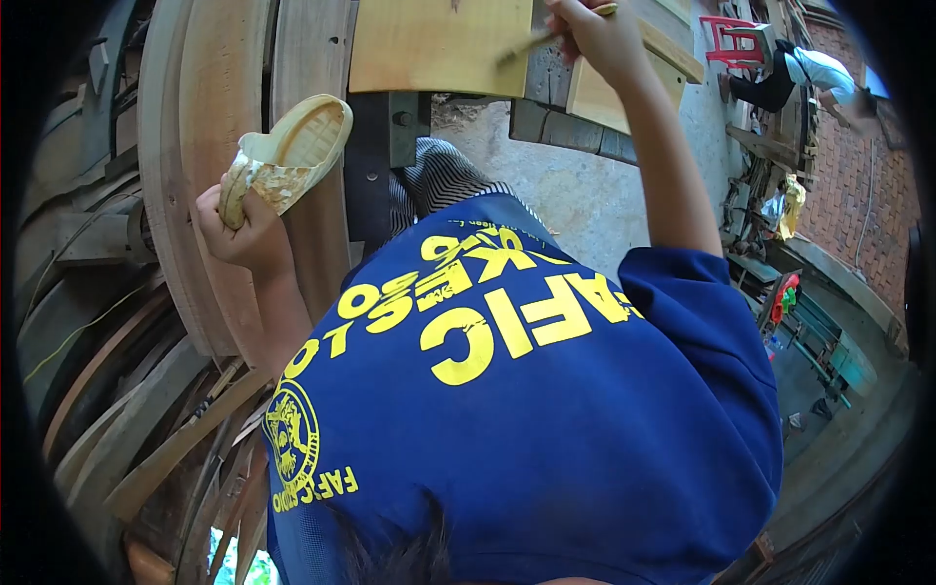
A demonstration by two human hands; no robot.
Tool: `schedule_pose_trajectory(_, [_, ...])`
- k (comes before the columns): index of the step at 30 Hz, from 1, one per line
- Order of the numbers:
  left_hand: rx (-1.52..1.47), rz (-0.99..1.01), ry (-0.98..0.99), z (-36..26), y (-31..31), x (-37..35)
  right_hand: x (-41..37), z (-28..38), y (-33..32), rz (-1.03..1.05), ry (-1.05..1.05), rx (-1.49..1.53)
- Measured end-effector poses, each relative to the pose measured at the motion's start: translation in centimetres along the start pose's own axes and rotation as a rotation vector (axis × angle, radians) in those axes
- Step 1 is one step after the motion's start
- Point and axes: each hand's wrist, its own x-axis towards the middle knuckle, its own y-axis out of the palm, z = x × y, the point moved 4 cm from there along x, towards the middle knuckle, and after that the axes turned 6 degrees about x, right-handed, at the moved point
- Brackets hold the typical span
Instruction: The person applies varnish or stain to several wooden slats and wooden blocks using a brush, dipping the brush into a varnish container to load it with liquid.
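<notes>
My left hand [244,229] is raised at the left and grips a worn pale yellow sandal [292,151] by one end, its ridged sole facing me. At the top, my right hand [590,34] is stretched forward and closed on a thin brush-like stick [546,37]. The stick's tip rests against a light wooden board [439,44]. My blue shirt with yellow lettering [526,390] fills the middle of the view, and striped trousers [444,175] show above it.
Curved wooden planks and strips [195,195] are stacked along the left. A dark metal bracket [375,156] sits under the board. Top right, a person in a white top [814,73] bends near a red chair [731,39]. A brick wall [868,195] and green machinery [829,351] stand at the right.
</notes>
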Motion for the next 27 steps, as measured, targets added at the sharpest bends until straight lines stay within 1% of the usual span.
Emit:
schedule_pose_trajectory(2, [0.001,0.003,-0.003,0.2,0.0,-0.2,-1.5,1.8,0.1,0.152,0.226,-0.233])
schedule_pose_trajectory(3, [0.008,-0.013,0.019,0.2,-0.1,-0.3,-1.5,2.0,0.1,0.138,0.161,-0.263])
schedule_pose_trajectory(4, [0.013,-0.029,0.040,0.0,0.0,-0.3,-1.4,1.7,0.2,0.135,0.163,-0.266])
schedule_pose_trajectory(6, [0.001,-0.030,0.059,-0.2,0.0,-0.1,-0.2,1.1,0.6,0.030,-0.050,-0.042])
schedule_pose_trajectory(7, [-0.007,-0.036,0.085,-0.4,0.1,0.0,0.8,0.2,1.2,0.087,-0.128,0.026])
schedule_pose_trajectory(9, [-0.001,-0.040,0.087,-0.2,0.2,0.1,2.1,-1.0,3.6,0.136,-0.159,0.266])
schedule_pose_trajectory(10, [0.003,-0.034,0.088,0.0,0.2,0.1,2.8,-1.8,5.1,0.195,-0.154,0.336])
schedule_pose_trajectory(12, [-0.001,-0.044,0.102,0.0,0.2,0.2,3.4,-2.8,8.2,0.269,-0.184,0.387])
schedule_pose_trajectory(13, [-0.014,-0.048,0.111,0.0,0.2,0.2,3.6,-2.9,8.6,0.274,-0.187,0.393])
schedule_pose_trajectory(15, [-0.014,-0.053,0.119,0.2,0.3,0.2,3.7,-3.1,9.8,0.403,-0.198,0.040])
schedule_pose_trajectory(16, [-0.021,-0.052,0.123,0.2,0.2,0.2,3.2,-2.6,9.4,0.406,-0.200,0.041])
schedule_pose_trajectory(18, [-0.021,-0.051,0.116,-0.1,0.0,0.0,1.6,-1.6,6.4,0.389,0.028,-0.030])
schedule_pose_trajectory(20, [-0.017,-0.053,0.108,-0.3,-0.1,-0.3,0.1,0.5,3.1,0.414,0.163,-0.310])
schedule_pose_trajectory(22, [0.047,-0.097,0.205,-1.0,-0.5,-0.6,-1.7,3.9,1.3,0.293,0.178,-0.497])
schedule_pose_trajectory(24, [0.035,-0.095,0.198,-1.0,-0.6,-0.7,-1.7,5.0,-0.7,0.033,0.206,-0.443])
schedule_pose_trajectory(25, [0.022,-0.096,0.190,-1.2,-0.6,-0.7,-0.4,3.4,-2.5,0.057,0.065,-0.262])
schedule_pose_trajectory(26, [0.013,-0.095,0.191,-1.2,-0.5,-0.7,0.5,2.3,-4.0,0.012,-0.023,-0.202])
schedule_pose_trajectory(27, [0.006,-0.080,0.187,-1.0,-0.5,-0.6,0.3,2.1,-3.9,-0.077,-0.019,-0.175])
